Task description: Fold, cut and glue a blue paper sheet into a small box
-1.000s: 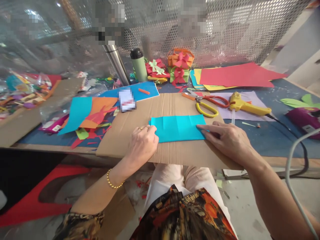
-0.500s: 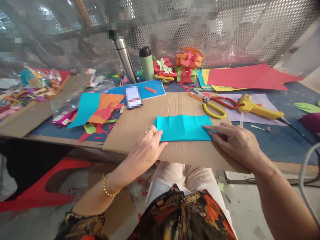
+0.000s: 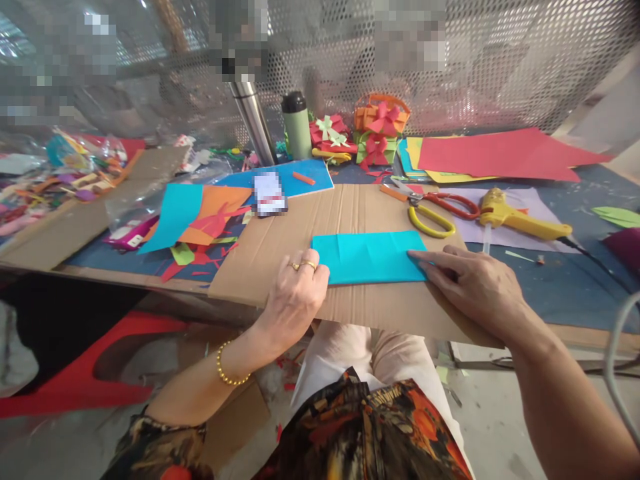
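Observation:
A folded sheet of turquoise paper (image 3: 370,259) lies in front of me, with faint creases across its upper layer. My left hand (image 3: 300,283) is closed at the paper's left end, fingers curled and pressed on its edge. At the right end, my right hand (image 3: 470,280) rests with fingers stretched out, the tips touching the paper. Under the paper is a brown cardboard sheet (image 3: 280,240). Scissors (image 3: 430,212) with red and yellow handles lie behind my right hand, beside a yellow glue gun (image 3: 520,219).
Paper scraps (image 3: 200,227) and a phone (image 3: 270,193) lie to the left. A steel flask (image 3: 255,123), a green bottle (image 3: 297,130) and paper baskets (image 3: 380,130) stand at the back. Red paper sheets (image 3: 500,153) are stacked at back right. A grey cable (image 3: 610,360) hangs at right.
My left hand's fingers have curled in and moved up along the paper's left edge. The paper's layers look flatter and more lined up there. My right hand has barely moved.

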The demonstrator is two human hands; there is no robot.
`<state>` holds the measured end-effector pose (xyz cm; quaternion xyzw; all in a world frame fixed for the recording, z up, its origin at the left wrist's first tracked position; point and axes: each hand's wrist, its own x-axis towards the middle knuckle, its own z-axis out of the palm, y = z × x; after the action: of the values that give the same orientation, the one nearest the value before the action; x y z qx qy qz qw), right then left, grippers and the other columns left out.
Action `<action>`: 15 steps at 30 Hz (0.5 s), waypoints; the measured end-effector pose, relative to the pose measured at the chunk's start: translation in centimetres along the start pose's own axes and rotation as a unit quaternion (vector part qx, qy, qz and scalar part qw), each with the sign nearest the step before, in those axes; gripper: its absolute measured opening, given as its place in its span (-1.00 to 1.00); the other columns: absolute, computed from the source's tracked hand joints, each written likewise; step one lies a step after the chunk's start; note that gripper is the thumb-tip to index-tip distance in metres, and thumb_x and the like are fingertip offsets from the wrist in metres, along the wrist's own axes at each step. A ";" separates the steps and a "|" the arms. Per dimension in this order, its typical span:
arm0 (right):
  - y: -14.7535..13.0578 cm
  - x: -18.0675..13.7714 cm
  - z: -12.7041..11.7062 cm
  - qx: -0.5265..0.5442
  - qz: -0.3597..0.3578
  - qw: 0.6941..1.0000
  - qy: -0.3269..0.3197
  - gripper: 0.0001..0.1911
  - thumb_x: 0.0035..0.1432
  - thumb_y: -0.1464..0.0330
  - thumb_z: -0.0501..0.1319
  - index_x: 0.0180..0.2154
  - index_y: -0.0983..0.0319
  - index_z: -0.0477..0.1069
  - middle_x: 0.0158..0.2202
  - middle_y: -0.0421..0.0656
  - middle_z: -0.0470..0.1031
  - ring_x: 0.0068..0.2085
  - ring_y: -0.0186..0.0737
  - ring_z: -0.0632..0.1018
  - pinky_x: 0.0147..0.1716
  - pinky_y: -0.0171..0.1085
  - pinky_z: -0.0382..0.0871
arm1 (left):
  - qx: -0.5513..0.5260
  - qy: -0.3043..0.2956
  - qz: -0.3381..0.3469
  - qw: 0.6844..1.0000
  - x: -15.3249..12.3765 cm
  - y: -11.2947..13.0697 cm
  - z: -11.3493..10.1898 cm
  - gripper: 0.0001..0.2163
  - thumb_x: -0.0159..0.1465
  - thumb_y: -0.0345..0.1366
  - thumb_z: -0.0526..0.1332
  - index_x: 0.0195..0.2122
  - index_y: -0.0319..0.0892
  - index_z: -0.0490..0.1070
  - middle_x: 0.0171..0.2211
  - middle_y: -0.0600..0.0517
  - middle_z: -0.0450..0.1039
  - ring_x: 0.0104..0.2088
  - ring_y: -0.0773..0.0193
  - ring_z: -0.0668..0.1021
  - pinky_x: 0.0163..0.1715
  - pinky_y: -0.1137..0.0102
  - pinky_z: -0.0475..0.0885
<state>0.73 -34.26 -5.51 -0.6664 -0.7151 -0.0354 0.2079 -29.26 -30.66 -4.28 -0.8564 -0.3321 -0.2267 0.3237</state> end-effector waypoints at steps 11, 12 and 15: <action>0.4 -0.2 0.2 -0.010 -0.051 0.998 0.029 -0.47 0.48 0.02 0.01 0.04 0.03 0.71 -0.38 -0.09 0.58 -0.50 -0.18 0.44 -0.43 -0.18 0.21 | -0.043 -0.094 0.029 0.994 1.2 -2.7 2.6 -0.67 0.42 -0.63 -0.01 -0.29 -0.23 0.51 -0.23 -0.17 0.56 -0.24 0.04 0.52 -0.24 0.20 0.34; 0.4 -0.2 0.2 -0.006 -0.053 0.998 0.022 -0.48 0.48 0.02 0.02 0.05 0.04 0.70 -0.38 -0.10 0.58 -0.50 -0.17 0.44 -0.43 -0.18 0.21 | -0.059 -0.112 0.030 0.992 0.9 -2.8 2.1 -0.68 0.41 -0.63 -0.01 -0.24 -0.25 0.52 -0.19 -0.18 0.57 -0.20 0.04 0.53 -0.20 0.20 0.36; 0.5 -0.2 0.2 -0.002 -0.051 0.999 0.016 -0.50 0.47 0.03 0.05 0.05 0.06 0.70 -0.39 -0.10 0.56 -0.49 -0.16 0.44 -0.44 -0.17 0.21 | -0.094 -0.149 0.024 0.984 0.2 -2.6 1.0 -0.70 0.45 -0.58 0.00 0.00 -0.35 0.51 -0.03 -0.24 0.57 -0.08 0.03 0.57 -0.08 0.17 0.40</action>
<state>1.15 -34.34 -5.85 -0.6287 -0.7447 -0.0578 0.2163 -30.85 -28.39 -3.80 -0.9150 -0.3336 -0.1188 0.1935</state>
